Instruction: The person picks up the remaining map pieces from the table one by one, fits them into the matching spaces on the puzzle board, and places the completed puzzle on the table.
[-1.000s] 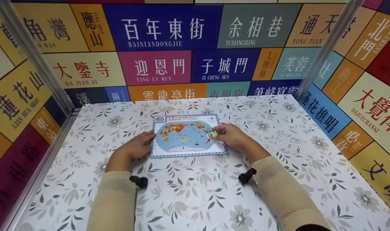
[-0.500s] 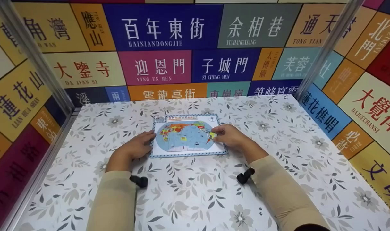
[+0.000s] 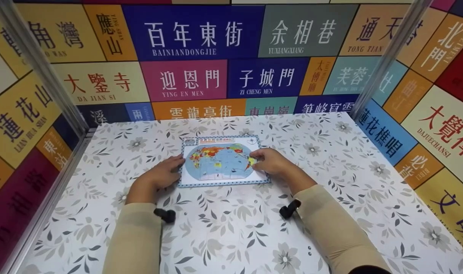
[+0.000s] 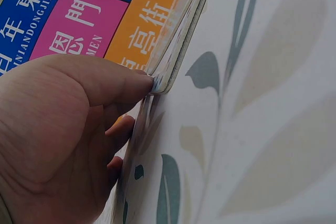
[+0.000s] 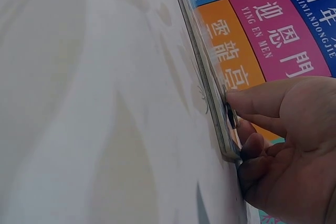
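Note:
A world map jigsaw puzzle [image 3: 216,182] with a blue dotted border lies flat on the table. At the right end of the map my right hand [image 3: 271,161] pinches a small yellow-and-blue puzzle piece [image 3: 251,161] between thumb and fingers. In the right wrist view that piece [image 5: 231,115] shows as a thin dark edge tilted just over the board, under the thumb tip. My left hand [image 3: 165,173] rests along the board's left edge, fingers extended. The left wrist view has its thumb [image 4: 123,81] against the board's near corner [image 4: 161,87]; part of the fingers is hidden behind it.
The table [image 3: 224,236] has a white covering with grey leaves and flowers. Colourful panels with large lettering [image 3: 193,34] stand behind it and on both sides. Black wrist cameras sit at both cuffs, the left camera [image 3: 165,215] and the right camera [image 3: 289,209].
The right hand has shifted slightly left, bringing the puzzle piece closer to the map's right end, and its wrist has turned a little. The left hand and board have stayed put.

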### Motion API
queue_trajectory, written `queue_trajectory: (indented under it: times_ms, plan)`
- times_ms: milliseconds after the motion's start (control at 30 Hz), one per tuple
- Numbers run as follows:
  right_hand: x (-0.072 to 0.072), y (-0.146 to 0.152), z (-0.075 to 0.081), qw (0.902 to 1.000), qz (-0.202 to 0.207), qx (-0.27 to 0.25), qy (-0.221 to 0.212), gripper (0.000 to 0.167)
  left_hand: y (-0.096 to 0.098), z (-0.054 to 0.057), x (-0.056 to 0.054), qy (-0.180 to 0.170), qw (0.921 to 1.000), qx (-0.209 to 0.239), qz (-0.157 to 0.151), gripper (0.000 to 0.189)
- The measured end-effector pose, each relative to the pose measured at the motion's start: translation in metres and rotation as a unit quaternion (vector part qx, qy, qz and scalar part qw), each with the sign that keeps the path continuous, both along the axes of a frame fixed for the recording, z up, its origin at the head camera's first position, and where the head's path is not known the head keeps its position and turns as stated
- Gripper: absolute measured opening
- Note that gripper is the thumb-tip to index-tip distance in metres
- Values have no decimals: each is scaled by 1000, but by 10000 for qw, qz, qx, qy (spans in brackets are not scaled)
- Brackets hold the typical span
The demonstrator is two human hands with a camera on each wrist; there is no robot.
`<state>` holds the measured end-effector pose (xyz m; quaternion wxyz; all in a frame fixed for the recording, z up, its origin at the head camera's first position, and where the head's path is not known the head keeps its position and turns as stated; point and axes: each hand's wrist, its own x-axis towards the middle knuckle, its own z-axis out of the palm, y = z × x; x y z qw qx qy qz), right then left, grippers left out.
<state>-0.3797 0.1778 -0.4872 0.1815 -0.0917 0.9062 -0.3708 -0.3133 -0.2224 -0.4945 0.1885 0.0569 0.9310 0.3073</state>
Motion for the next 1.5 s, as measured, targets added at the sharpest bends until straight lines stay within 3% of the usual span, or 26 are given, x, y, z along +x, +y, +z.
queue_trajectory:
  times_ms: [633, 967, 1500]
  plan:
    - [-1, -3, 1, 9998, -91, -22, -168, 53, 1, 0, 0, -6, 10000, -73, 58, 66]
    - [-1, -1, -2, 9998, 117, -145, -22, 50, 0, -1, -2, -20, 10000, 33, 54, 66]
    - [-1, -4, -3, 9997, -142, -28, -178, 43, 1, 0, -1, -16, 10000, -41, 58, 66]
